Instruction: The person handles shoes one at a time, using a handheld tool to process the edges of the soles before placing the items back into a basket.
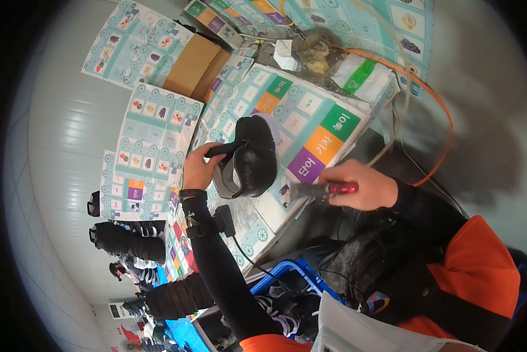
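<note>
A black shoe [256, 167] with a grey lining and pale dust on its side is tilted above the printed sheets on the workbench. My left hand [199, 171] grips a black flap of the shoe at its opening, thumb and fingers closed round it. To the right of the shoe, my right hand [363, 185] is wrapped round a red-handled tool [342, 188]. The tool's front end points left toward the shoe, apart from it, and is smeared by motion, so its kind cannot be made out. A dark wristband and a small black box with a cable are on my left forearm.
Behind the shoe lie a white packet with a green label [358, 76] and a yellowish clump in a dusty holder [317, 57]. An orange hose [451, 126] loops at the right. A blue basket [301, 267] holds shoes below. An open cardboard box [196, 66] stands far left.
</note>
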The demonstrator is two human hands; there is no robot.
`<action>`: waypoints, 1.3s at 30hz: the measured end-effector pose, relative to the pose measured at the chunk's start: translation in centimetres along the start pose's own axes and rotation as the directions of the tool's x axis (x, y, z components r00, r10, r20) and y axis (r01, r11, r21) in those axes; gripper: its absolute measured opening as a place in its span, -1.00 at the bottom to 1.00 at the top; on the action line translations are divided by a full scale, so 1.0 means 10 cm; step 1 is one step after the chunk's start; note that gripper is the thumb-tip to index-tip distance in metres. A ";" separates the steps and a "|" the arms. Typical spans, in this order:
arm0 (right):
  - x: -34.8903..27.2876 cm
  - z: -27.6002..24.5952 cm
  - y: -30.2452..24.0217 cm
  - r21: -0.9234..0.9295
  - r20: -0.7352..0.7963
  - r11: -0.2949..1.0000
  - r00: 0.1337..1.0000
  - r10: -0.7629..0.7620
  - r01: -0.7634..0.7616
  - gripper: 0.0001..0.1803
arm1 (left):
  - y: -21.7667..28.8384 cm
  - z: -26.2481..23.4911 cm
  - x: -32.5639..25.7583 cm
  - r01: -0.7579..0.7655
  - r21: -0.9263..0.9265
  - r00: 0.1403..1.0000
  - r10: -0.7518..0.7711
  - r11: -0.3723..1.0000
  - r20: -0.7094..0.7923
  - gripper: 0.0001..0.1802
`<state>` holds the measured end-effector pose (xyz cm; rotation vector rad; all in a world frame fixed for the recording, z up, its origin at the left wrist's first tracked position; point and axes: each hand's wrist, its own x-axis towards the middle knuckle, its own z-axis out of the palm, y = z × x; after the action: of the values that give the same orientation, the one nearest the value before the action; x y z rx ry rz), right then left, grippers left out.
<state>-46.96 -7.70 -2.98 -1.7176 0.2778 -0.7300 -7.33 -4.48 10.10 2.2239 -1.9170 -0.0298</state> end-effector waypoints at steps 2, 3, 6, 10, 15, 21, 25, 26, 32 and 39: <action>0.02 0.02 0.06 -0.069 -0.203 0.998 0.979 -0.025 0.011 -0.76 | 0.01 0.00 -0.03 -0.024 0.009 0.999 0.024 1.000 -0.027 -0.62; 0.01 -0.03 0.03 -0.037 -0.246 0.991 0.963 0.112 -0.125 -0.74 | 0.03 0.01 -0.03 -0.058 0.019 0.997 0.059 0.998 -0.051 -0.61; -0.02 -0.08 0.10 -0.023 -0.192 0.995 0.977 0.093 -0.099 -0.73 | 0.08 0.04 0.01 -0.037 0.017 0.998 0.037 0.999 -0.050 -0.62; 0.00 -0.05 0.00 -0.055 0.045 0.995 0.996 0.082 -0.079 -0.71 | 0.13 0.01 0.00 0.048 -0.011 0.992 -0.049 0.999 -0.118 -0.70; 0.37 0.11 0.27 -0.013 -0.108 0.990 0.985 0.138 -0.140 -0.59 | -0.05 -0.35 -0.90 0.054 0.129 0.873 0.016 0.990 -0.487 -0.78; 0.99 -1.08 1.20 -0.632 -0.313 0.766 0.942 -0.117 -0.116 -0.54 | 0.96 -0.58 -2.18 0.373 -0.082 0.695 -0.337 0.924 -0.635 -0.68; 1.89 -0.83 1.63 -0.866 -0.308 0.435 0.948 -0.077 -0.246 -0.46 | 1.01 -0.25 -3.63 0.573 -0.339 0.512 -0.649 0.746 -0.562 -0.61; 2.09 -0.89 1.98 -0.936 -0.291 0.256 0.942 -0.169 -0.243 -0.40 | 1.00 -0.09 -3.94 0.589 -0.430 0.436 -0.718 0.684 -0.542 -0.62; 1.96 -0.24 1.81 -0.972 -0.087 0.233 0.881 -0.464 0.027 -0.29 | 1.20 1.06 -5.29 0.601 -0.778 0.117 -0.983 0.183 -0.140 -0.70; 1.16 1.06 1.25 -0.743 -0.036 0.637 0.938 -0.344 0.205 -0.47 | 0.70 1.46 -6.77 0.908 -0.351 0.150 -0.960 0.228 -0.236 -0.74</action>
<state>-29.20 -9.17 -12.22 -2.5133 0.4839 -1.0991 -26.88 58.94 -11.04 2.6275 -0.0085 0.1217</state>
